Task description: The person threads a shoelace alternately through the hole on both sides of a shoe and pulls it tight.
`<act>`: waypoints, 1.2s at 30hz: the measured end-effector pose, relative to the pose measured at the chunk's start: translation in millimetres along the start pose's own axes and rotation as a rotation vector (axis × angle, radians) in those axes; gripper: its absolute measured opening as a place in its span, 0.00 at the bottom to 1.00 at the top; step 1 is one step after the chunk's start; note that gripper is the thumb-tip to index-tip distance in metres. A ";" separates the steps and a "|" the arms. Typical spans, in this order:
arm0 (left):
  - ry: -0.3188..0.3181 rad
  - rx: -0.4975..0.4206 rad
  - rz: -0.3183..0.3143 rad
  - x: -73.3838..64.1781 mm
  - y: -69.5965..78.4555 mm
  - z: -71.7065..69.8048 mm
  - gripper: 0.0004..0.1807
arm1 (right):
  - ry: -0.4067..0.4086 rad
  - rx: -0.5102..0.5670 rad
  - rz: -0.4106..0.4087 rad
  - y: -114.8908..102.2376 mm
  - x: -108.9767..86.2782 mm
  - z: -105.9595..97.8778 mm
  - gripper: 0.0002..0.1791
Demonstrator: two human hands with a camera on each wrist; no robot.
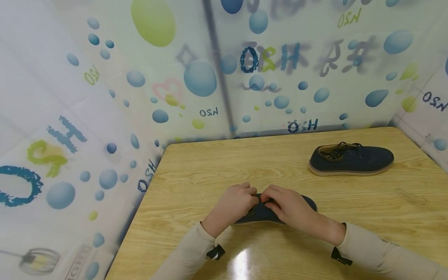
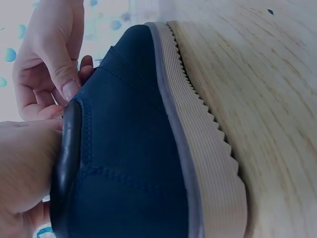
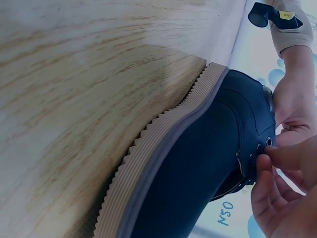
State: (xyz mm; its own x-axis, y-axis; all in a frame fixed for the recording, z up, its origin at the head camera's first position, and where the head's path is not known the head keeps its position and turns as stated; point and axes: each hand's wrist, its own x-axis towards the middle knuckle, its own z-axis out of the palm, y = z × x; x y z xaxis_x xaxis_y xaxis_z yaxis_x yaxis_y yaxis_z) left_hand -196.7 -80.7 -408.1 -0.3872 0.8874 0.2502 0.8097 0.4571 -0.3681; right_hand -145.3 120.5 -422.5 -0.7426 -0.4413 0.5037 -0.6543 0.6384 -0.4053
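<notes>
A dark blue lace-up shoe [image 1: 260, 214] with a pale ridged sole stands upright on the table, toe to the right. Both hands meet over its lacing. My left hand [image 1: 235, 206] reaches across the ankle opening, fingers curled at the dark shoelace. From the toe side, my right hand [image 1: 292, 208] pinches the lace between thumb and forefinger. In the right wrist view those fingertips sit right beside the metal eyelets [image 3: 269, 142]. The fingers hide most of the lace. The left wrist view shows the shoe's side [image 2: 133, 119] and padded collar [image 2: 69, 148].
A matching dark blue shoe [image 1: 351, 160] with tied laces stands at the back right, toe to the right. The wooden table [image 1: 196, 167] reaches to a printed backdrop [image 1: 196, 128] behind and at the left. Dark straps [image 1: 341, 256] circle both sleeve cuffs.
</notes>
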 end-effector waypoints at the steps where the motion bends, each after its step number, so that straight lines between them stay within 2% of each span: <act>1: 0.005 0.001 0.001 0.0 -0.1 0.5 0.12 | 0.005 0.003 0.002 -0.4 0.0 -0.1 0.12; 10: 0.042 -0.011 -0.012 1.0 0.4 1.6 0.14 | 0.005 0.030 0.026 -1.2 -0.1 -0.2 0.13; 19: 0.065 -0.086 -0.031 0.6 -1.3 7.6 0.17 | -0.017 0.040 0.048 -2.0 0.1 -1.4 0.12; 28: 0.049 -0.227 -0.047 -2.0 -6.0 8.7 0.11 | -0.003 0.022 0.040 -1.6 0.2 -0.4 0.13; 36: 0.035 -0.223 -0.049 0.0 -4.6 9.1 0.14 | -0.008 0.025 0.045 -1.3 0.0 -0.3 0.14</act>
State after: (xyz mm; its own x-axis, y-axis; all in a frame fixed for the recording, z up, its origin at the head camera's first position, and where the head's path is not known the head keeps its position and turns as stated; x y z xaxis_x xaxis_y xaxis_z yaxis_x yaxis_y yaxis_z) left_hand -204.4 -82.3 -414.6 -0.4162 0.8599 0.2956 0.8691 0.4718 -0.1489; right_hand -144.4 119.9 -421.7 -0.7725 -0.4177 0.4783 -0.6234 0.6420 -0.4463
